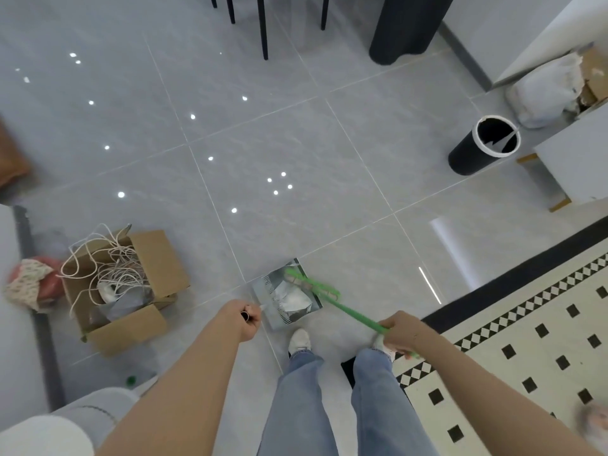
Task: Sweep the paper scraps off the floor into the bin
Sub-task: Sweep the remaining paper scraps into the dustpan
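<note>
A grey dustpan sits on the grey tiles just ahead of my feet, with crumpled white paper scraps lying in it. My left hand is closed around the dustpan's handle. My right hand grips the green broom, whose head rests over the far right side of the pan. The black bin with a white rim stands upright far off to the right, open at the top.
An open cardboard box full of white cord stands to the left. A patterned black-and-white rug lies at right. Chair legs and a dark curtain are at the back; a white cabinet and white bag stand beside the bin.
</note>
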A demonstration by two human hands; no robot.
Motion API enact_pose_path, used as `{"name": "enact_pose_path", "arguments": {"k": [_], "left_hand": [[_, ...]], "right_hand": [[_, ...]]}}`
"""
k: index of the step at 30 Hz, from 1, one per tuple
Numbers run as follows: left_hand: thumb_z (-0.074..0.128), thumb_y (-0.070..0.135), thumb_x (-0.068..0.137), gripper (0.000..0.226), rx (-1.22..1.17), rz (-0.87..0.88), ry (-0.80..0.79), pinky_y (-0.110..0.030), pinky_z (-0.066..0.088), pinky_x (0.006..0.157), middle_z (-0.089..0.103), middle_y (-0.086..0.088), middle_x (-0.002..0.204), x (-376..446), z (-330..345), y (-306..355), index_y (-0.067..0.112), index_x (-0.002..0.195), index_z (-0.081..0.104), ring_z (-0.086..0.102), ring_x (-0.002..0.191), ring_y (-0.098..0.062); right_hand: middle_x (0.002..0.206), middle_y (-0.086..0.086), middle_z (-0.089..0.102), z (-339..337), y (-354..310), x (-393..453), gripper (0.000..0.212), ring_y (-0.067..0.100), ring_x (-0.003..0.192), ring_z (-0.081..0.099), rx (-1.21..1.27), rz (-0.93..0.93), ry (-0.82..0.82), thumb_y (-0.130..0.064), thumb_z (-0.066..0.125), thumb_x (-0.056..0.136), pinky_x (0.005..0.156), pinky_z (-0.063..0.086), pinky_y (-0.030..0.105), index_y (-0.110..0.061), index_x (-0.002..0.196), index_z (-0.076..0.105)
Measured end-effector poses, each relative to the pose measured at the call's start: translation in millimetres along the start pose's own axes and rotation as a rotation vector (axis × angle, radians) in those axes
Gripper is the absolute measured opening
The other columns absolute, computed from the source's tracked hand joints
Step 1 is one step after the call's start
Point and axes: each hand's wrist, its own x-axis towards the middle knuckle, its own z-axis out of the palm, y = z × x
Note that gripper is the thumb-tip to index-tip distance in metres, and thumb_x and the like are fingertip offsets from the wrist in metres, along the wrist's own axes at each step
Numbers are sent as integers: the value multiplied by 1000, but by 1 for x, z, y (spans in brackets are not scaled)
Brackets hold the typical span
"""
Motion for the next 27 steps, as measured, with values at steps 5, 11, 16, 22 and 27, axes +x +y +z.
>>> {"name": "enact_pose_path", "arguments": {"k": [5,11,16,22,27], "left_hand": [[22,-7,94,36,-65,-12,17,-9,18,23,37,9,145,-4,-1,-1,0,59,29,19,12,-9],[22,-7,94,36,-75,-30,-63,-8,18,23,57,-43,58,19,-35,7,9,62,29,22,13,-12],[22,-6,94,38,-131,-60,-62,-9,20,22,26,-5,24,27,-49,5,13,61,29,24,13,-13],[22,-4,94,36,-65,8,-6,-7,21,25,51,2,45,10,-24,-2,4,61,33,22,13,-10],[24,-3,94,37,-66,49,12,-4,23,27,24,-4,21,10,-18,-4,11,60,29,21,12,-9]], "right_hand": [[63,-1,52,-35,8,-8,52,16,53,52,-37,28,61,4,46,80,49,42,20,-9,129,58],[83,0,58,-41,-23,18,41,14,52,60,-46,21,216,-8,41,87,67,56,29,-8,127,51],[80,0,51,-6,-36,29,32,12,49,56,-124,-19,139,-10,43,88,51,50,24,-7,119,50],[73,5,53,21,-28,13,47,24,67,63,-127,-36,-110,-1,50,78,55,46,26,0,124,58],[54,2,46,-28,-2,-4,56,12,41,37,167,-12,-119,5,48,75,40,29,18,-2,130,56]]}}
